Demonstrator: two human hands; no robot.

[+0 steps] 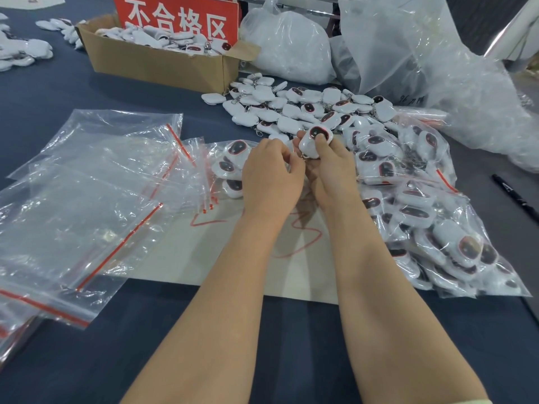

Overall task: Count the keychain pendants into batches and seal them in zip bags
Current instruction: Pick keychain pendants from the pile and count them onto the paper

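Note:
My right hand [332,167] grips a white keychain pendant [313,141] with a dark red-rimmed face, thumb pressed on its front. My left hand [271,173] is curled right beside it, fingertips at the pendant's metal clasp; what those fingers hold is hidden. A loose heap of pendants [306,107] lies just beyond both hands. A few pendants [230,167] sit inside an unsealed zip bag left of my left hand. Filled zip bags [431,225] pile up at the right. Empty red-strip zip bags [87,199] spread across the left.
A cardboard box [157,61] of pendants with a red sign [178,18] stands at the back. Large plastic sacks [408,53] crowd the back right. A black marker [514,198] lies at the right edge. A pale sheet [204,252] with red scribbles lies under my forearms.

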